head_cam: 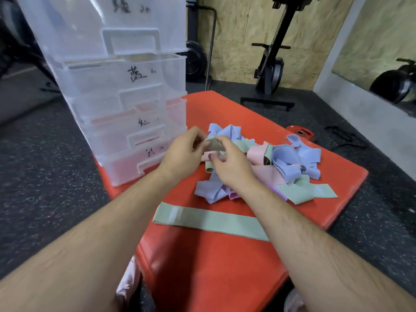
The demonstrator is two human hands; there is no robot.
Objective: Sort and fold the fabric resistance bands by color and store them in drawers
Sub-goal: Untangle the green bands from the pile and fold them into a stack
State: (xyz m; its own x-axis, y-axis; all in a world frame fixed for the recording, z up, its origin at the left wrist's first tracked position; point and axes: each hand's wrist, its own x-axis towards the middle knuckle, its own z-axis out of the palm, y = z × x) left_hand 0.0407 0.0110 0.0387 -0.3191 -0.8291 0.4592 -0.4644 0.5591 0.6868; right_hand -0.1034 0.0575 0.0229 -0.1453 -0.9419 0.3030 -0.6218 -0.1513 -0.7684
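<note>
A tangled pile of fabric bands (290,161) in lilac, pink and sage green lies on the red mat (202,262). My left hand (182,154) and my right hand (229,163) meet above the pile's left side, both pinching one sage green band (213,144) that is bent over between the fingers. One green band (209,219) lies flat and straight on the mat, nearer to me, under my right forearm. A clear plastic drawer tower (126,91) with handwritten labels stands on the mat's left corner, all drawers pushed in.
Speckled black rubber floor (45,172) surrounds the mat. Exercise machines (270,64) stand at the back against a chipboard wall. A mirror and low grey ledge (371,109) run along the right. A black strap (344,136) lies on the floor past the mat's far right corner.
</note>
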